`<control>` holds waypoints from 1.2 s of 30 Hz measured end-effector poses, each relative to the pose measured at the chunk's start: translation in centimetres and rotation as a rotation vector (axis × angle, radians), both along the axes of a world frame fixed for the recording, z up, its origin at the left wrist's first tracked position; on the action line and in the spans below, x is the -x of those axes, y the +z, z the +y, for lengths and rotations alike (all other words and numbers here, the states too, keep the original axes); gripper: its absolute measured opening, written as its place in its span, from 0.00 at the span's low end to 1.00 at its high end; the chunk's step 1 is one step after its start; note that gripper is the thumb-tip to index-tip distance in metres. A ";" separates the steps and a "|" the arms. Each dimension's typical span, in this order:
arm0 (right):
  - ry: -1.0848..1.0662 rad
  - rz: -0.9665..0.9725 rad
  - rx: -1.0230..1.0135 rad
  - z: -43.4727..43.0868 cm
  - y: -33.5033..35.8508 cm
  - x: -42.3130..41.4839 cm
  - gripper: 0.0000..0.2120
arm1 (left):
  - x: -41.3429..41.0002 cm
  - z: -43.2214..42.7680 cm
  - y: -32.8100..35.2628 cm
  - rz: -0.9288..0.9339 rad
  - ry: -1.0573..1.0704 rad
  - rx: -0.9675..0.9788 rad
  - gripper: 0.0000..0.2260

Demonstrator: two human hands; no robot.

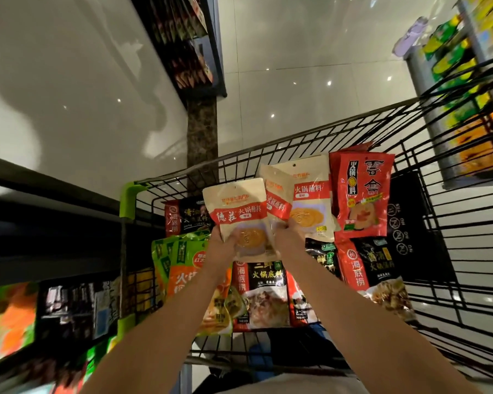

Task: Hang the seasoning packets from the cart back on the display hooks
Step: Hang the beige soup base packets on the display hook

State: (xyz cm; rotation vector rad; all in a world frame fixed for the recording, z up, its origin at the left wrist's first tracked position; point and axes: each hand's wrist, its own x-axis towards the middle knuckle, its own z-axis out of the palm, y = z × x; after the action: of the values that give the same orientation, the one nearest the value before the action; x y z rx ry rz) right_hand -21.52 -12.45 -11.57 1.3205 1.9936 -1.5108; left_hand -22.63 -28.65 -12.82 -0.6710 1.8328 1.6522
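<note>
Seasoning packets [235, 211] held above cart [453, 251] crowded with black pouches [264, 291].

Glossy pale floor tiles [296, 52] — a dark marble-patterned strip [202, 132] crosses them, reflecting ceiling lights.

Both hands reach into the cart [268, 155]: the left hand [222, 245] holds one packet [236, 211] above the pile, the right hand [289, 233] grips two packets [308, 194] just right of it; more packets [268, 294] lie beneath, display racks [467, 81] stand far right
</note>
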 end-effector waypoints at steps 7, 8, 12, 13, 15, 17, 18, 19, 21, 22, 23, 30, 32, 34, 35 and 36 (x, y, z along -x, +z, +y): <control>-0.068 0.108 -0.015 0.7 3.6 -2.7 0.07 | -1.0 -2.0 2.4 0.165 -0.066 0.259 0.21; -0.071 0.126 0.013 0.9 3.7 -3.2 0.07 | -1.1 -2.2 2.9 0.178 -0.061 0.278 0.21; -0.069 0.165 0.131 0.5 6.3 -4.9 0.12 | -1.5 -2.0 5.4 0.145 -0.072 0.227 0.21; -0.048 0.152 0.124 0.3 6.9 -5.3 0.12 | -1.6 -1.8 5.8 0.115 -0.070 0.187 0.20; -0.032 0.128 0.129 -0.2 7.0 -5.8 0.11 | -2.3 -1.6 6.5 0.062 -0.054 0.109 0.21; -0.049 0.102 0.132 -0.4 6.3 -6.2 0.12 | -3.1 -1.4 6.9 0.028 -0.016 -0.004 0.16; -0.077 0.090 0.158 -0.6 6.6 -6.3 0.13 | -3.4 -1.5 6.9 0.025 0.004 -0.057 0.12; -0.078 0.078 0.160 -0.7 7.0 -6.4 0.13 | -3.6 -1.3 7.3 0.020 -0.011 -0.095 0.15; -0.043 0.104 0.159 -0.5 7.2 -6.3 0.16 | -3.6 -0.9 7.2 0.000 -0.114 -0.102 0.33; -0.013 0.118 0.139 -0.4 7.6 -6.2 0.18 | -3.6 -0.5 7.3 0.005 -0.161 -0.070 0.39; 0.008 0.123 0.126 -0.3 7.7 -5.9 0.18 | -3.6 -0.2 7.1 0.015 -0.183 -0.039 0.41; -0.058 0.191 0.088 4.4 7.2 -3.9 0.08 | -1.9 2.5 5.1 0.059 -0.125 -0.010 0.34; -0.106 0.194 0.049 6.3 6.8 -3.1 0.07 | -1.1 3.6 4.1 0.112 -0.084 -0.019 0.30; -0.144 0.186 0.032 7.7 5.8 -2.2 0.07 | -0.3 4.6 3.1 0.136 -0.064 -0.041 0.31; -0.139 0.182 0.036 8.2 5.2 -1.7 0.08 | 0.0 5.1 2.7 0.131 -0.060 -0.039 0.31; -0.120 0.164 0.039 8.5 4.5 -1.2 0.12 | 0.5 5.6 2.3 0.116 -0.051 -0.030 0.31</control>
State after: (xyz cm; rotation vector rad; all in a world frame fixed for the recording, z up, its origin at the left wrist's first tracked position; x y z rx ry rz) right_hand -20.28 -3.92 -7.06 1.3621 2.0015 -1.7553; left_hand -23.12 -23.09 -10.51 -0.5211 1.8859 1.7128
